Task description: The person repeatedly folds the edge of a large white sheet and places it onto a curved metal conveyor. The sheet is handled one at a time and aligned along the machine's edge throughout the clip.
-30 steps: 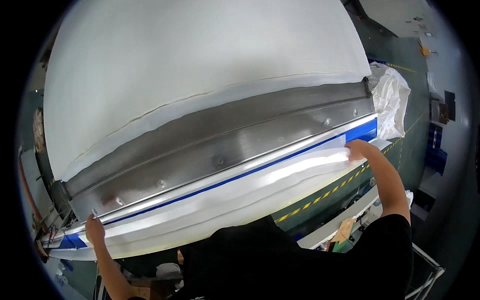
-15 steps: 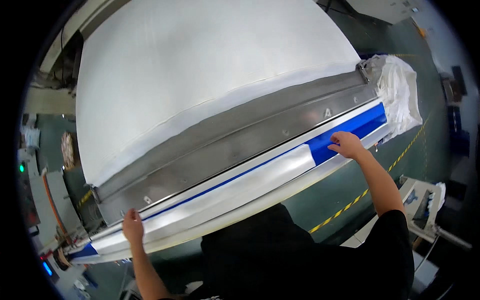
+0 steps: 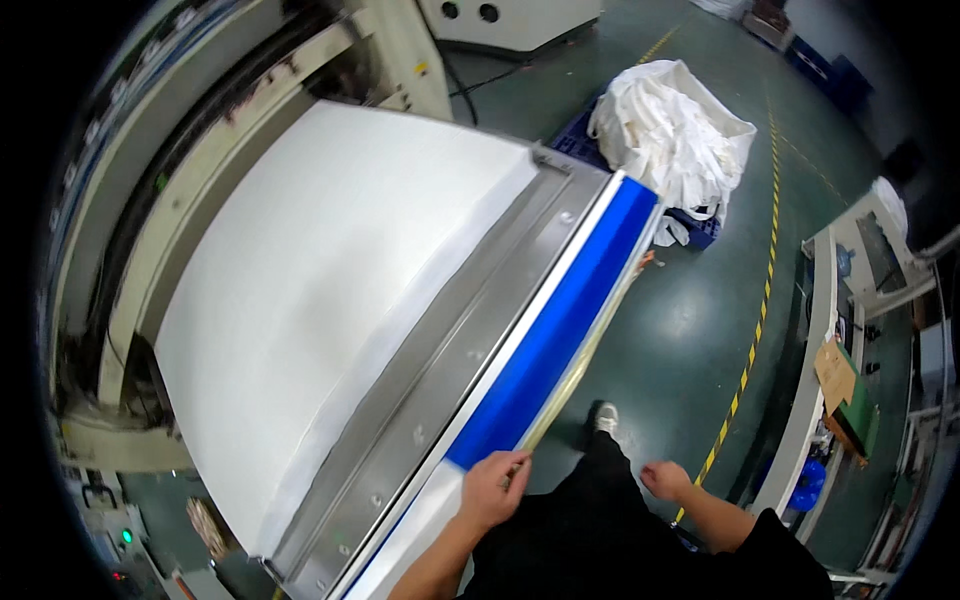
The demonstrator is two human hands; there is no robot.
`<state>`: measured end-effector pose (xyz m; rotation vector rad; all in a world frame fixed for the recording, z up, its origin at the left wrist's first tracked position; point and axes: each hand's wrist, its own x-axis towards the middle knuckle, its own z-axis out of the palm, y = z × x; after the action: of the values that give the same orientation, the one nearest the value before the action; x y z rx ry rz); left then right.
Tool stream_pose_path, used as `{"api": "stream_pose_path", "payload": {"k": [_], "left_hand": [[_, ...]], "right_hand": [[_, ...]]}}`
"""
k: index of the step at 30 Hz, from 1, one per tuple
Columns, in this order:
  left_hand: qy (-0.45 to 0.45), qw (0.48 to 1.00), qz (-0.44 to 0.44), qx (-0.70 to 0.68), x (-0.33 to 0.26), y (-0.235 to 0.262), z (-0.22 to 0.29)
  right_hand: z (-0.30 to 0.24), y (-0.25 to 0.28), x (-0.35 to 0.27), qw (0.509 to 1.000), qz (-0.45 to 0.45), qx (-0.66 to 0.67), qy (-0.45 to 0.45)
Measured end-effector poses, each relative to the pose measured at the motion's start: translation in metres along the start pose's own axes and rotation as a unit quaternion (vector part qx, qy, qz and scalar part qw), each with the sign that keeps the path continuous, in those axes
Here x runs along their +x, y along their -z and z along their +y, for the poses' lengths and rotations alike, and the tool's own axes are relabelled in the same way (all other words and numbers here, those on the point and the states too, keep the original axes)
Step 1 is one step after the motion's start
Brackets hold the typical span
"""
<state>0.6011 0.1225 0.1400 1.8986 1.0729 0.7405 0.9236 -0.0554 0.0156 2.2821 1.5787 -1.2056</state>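
Observation:
My left hand (image 3: 497,487) is at the near edge of a long bar, fingers pinched on the end of a glossy white strip (image 3: 425,510) where it meets the bar's blue surface (image 3: 565,320). Part of the grip is hidden by the hand itself. My right hand (image 3: 665,480) hangs over the floor beside my leg, fingers curled, with nothing visible in it. Behind the bar runs a grey metal plate (image 3: 440,400), and beyond it a broad white sheet (image 3: 310,260) slopes up to a machine.
The cream machine frame (image 3: 140,330) stands at the left. A heap of white cloth (image 3: 675,135) rests on a blue pallet (image 3: 700,228) past the bar's far end. Yellow-black tape (image 3: 755,370) marks the green floor; a white rack (image 3: 815,370) stands at the right.
My view has turned to the right along the bar. The right hand has left the bar and dropped to my side. The left hand is now at the strip's end, and more blue shows.

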Motion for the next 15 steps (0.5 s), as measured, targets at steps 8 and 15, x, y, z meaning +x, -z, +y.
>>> {"api": "stream_pose_path", "payload": {"k": [8, 15], "left_hand": [[0.051, 0.969, -0.240, -0.038, 0.121, -0.187, 0.064], [-0.036, 0.933, -0.359, 0.004, 0.231, -0.328, 0.119]], "right_hand": [[0.231, 0.041, -0.014, 0.984, -0.069, 0.020, -0.164], [0.297, 0.158, 0.088, 0.988, 0.028, 0.072, -0.136]]}}
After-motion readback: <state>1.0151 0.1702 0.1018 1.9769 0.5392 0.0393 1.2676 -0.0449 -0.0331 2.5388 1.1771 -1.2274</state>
